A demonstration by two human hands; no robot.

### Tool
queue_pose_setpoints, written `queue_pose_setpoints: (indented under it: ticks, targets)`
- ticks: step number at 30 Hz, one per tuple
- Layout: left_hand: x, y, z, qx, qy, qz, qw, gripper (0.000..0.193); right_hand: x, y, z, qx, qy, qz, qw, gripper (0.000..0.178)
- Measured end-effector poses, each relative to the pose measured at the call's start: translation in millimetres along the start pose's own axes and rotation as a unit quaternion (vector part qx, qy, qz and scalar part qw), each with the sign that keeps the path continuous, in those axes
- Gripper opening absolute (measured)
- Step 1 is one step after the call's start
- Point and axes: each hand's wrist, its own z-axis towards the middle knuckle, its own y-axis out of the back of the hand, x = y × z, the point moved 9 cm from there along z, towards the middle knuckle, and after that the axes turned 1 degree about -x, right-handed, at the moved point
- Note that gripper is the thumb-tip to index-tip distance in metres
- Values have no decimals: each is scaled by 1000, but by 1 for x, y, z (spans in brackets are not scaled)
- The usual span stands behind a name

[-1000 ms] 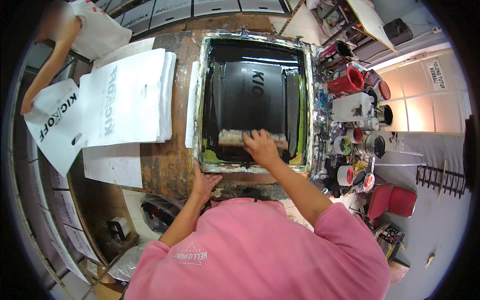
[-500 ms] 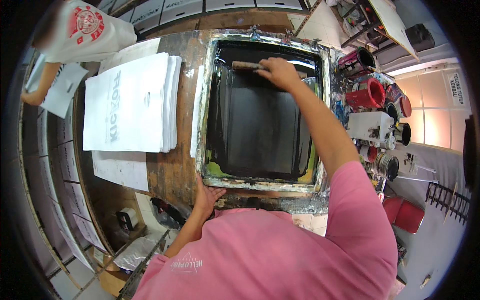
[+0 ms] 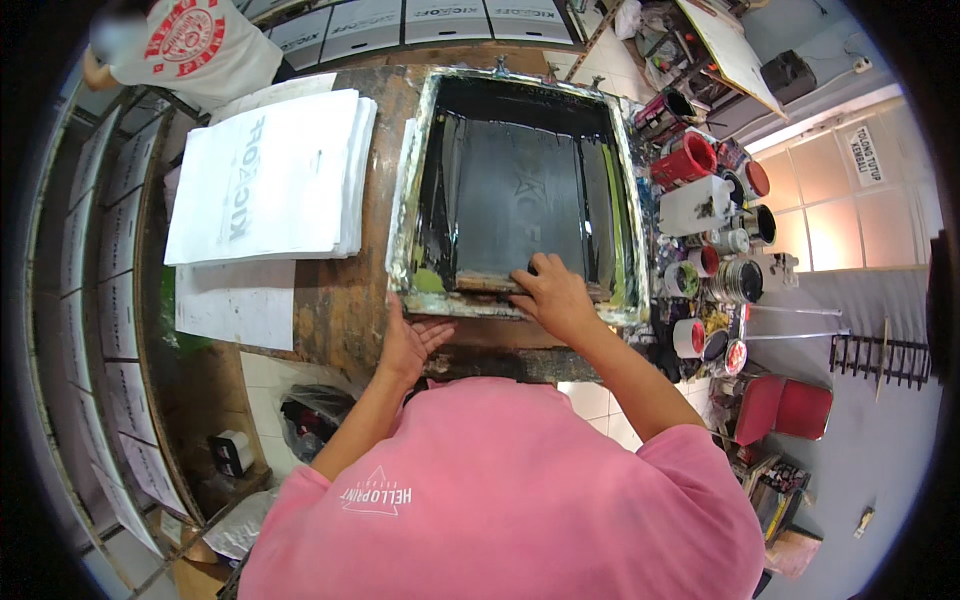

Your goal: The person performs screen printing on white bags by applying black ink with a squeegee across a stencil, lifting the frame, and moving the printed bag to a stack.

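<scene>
One squeegee is sitting in the right grip, fingers clasping its bar. One screen frame is surrounding it. The left grip is resting half-spread against the frame's corner; one white stack is lying beyond.

The left forearm slants far and rightward to an opened left hand — thumb pointing far, fingers extended to the right. The right forearm reaches far and leftward; the right hand lies farther than the left — its fingers bent in a grip.
</scene>
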Motion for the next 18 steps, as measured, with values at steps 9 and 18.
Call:
queue_pose_setpoints:
  ticks: [9,18]
  targets:
    - [-134,-111,-57,315,-290,-8,904,91,47,169,31,-286,13,-169,943,35]
    - [-29,-8,58,-210,-384,789,432,113,50,220,60,-355,41,-178,917,37]
